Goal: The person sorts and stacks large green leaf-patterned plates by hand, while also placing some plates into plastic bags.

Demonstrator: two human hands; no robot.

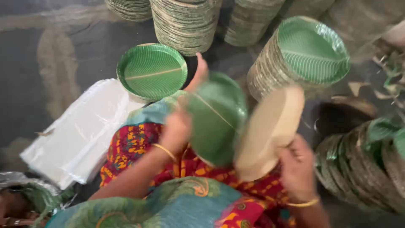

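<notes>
Green leaf-print plates, one in each hand
left hand [176,128] grips green plate [217,116], right hand [297,169] grips tan-backed plate [270,131]; white plastic packets [80,133] lie left

Stacked leaf plates [185,25], a loose green plate [152,71] and clear plastic bags [80,131] lie around.

green leaf-veined plate [216,116] beside a plain tan plate [270,131]; near them red, yellow-patterned cloth [135,145]; white plastic bags [80,131] left; far stacks [185,25] straw-and-green striped.
</notes>
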